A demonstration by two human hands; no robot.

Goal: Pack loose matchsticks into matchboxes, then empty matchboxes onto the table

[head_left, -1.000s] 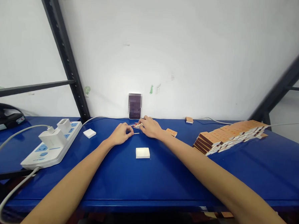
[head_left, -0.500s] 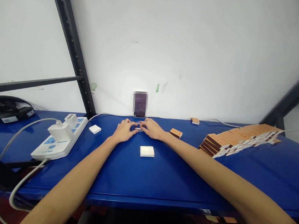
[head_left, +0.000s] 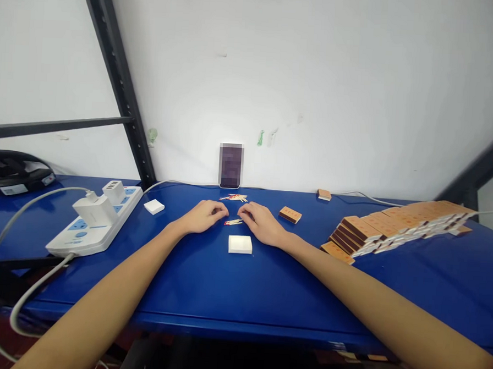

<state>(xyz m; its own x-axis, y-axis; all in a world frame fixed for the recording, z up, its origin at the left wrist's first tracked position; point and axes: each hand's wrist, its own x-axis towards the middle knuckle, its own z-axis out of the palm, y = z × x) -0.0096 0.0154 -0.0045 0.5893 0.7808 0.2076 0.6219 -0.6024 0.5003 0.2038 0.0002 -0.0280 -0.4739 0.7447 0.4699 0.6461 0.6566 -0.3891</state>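
On the desk (head_left: 232, 294): power strip (head_left: 93, 220) left, stacked matchboxes (head_left: 393, 225) right, tray (head_left: 240, 244) centre, loose matches (head_left: 234, 197) behind it.

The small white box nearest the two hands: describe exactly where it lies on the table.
The small white box lies flat on the blue table, centre of the head view, just in front of the left hand and right hand.

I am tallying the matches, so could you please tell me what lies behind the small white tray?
Behind the small white tray, a few red-tipped matches lie between both hands; any beneath the right hand stay hidden.
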